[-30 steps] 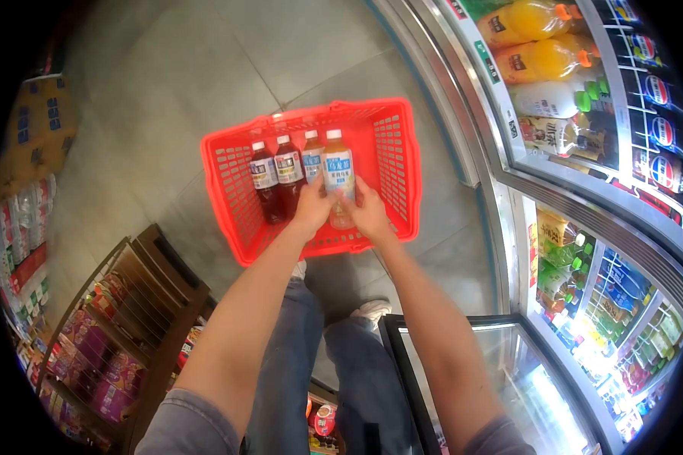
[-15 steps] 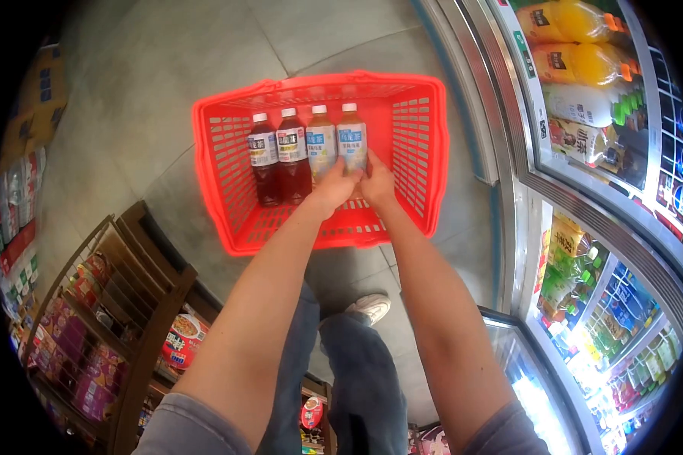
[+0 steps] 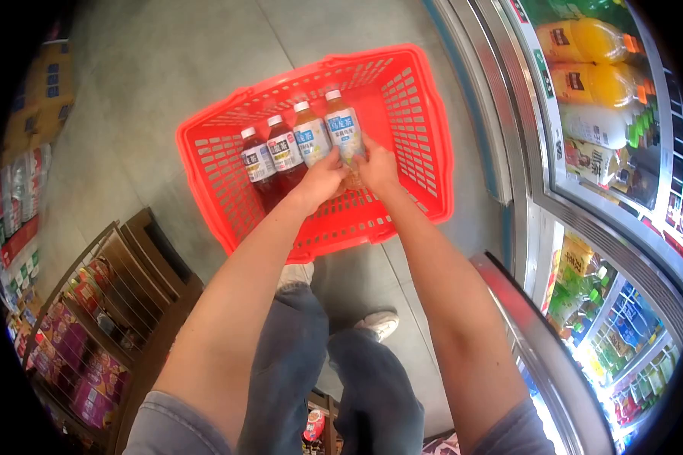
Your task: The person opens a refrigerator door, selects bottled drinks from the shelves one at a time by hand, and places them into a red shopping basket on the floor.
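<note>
Both grips, left hand and right hand, are closing partway around the rightmost bottle, three bottles standing left of them.

My left hand and right hand hide lower part of rightmost bottle; can't read purple packs, near left.

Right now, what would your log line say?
left hand: holding rightmost bottle | right hand: holding same bottle | red basket: four bottles inside, side by side
</note>
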The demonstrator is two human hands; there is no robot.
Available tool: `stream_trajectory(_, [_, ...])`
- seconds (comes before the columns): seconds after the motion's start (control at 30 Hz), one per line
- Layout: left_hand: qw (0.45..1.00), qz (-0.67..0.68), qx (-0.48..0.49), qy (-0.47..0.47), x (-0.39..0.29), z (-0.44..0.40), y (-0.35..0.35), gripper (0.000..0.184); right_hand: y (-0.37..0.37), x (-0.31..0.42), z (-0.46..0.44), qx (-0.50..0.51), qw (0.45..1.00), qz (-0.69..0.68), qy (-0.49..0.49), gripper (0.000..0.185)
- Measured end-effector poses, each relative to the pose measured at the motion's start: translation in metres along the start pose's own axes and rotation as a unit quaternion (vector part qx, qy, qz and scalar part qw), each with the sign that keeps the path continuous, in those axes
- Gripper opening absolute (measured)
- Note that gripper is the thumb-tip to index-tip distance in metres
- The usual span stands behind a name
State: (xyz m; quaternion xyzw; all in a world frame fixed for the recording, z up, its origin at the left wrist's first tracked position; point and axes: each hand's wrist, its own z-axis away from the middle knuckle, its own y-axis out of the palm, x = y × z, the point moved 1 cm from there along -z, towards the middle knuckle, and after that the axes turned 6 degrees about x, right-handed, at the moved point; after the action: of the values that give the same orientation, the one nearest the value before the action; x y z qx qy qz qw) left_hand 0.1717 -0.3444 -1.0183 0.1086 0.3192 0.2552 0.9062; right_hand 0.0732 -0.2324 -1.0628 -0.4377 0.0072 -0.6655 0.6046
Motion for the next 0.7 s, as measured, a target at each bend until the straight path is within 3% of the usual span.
stream_trajectory(0.27, [0.994,-0.100,-0.045,0.016,-0.064,0.006,-0.054,0.070,0.009,0.079,-0.051,-0.004,0.998,0.046,-0.030,0.062])
stream_trajectory(0.37, [0.997,-0.036,-0.050,0.044,-0.053,-0.003,-0.073,0.072,0.020,0.092,-0.049,-0.016,0.999,0.007,-0.027,0.059])
stream_trajectory(0.4, [0.991,-0.094,-0.098,-0.011,-0.074,0.025,-0.056,0.072,0.017,0.097,-0.041,-0.026,0.998,-0.001,-0.048,0.056])
stream_trajectory(0.5, [0.993,-0.072,-0.090,0.006,-0.088,0.068,-0.040,0.070,-0.008,0.121,0.013,-0.036,0.997,-0.057,-0.027,0.047])
stream_trajectory(0.57, [0.992,-0.039,-0.095,0.075,-0.088,0.102,-0.024,0.067,-0.032,0.134,0.062,-0.140,0.973,-0.147,-0.111,0.044])
stream_trajectory(0.63, [0.994,0.004,-0.085,0.074,-0.106,0.158,0.006,0.064,-0.067,0.158,0.127,-0.164,0.965,-0.145,-0.144,0.042])
stream_trajectory(0.7, [0.991,0.048,-0.102,0.069,-0.126,0.214,0.041,0.059,-0.104,0.181,0.193,-0.084,0.940,-0.326,-0.059,0.041])
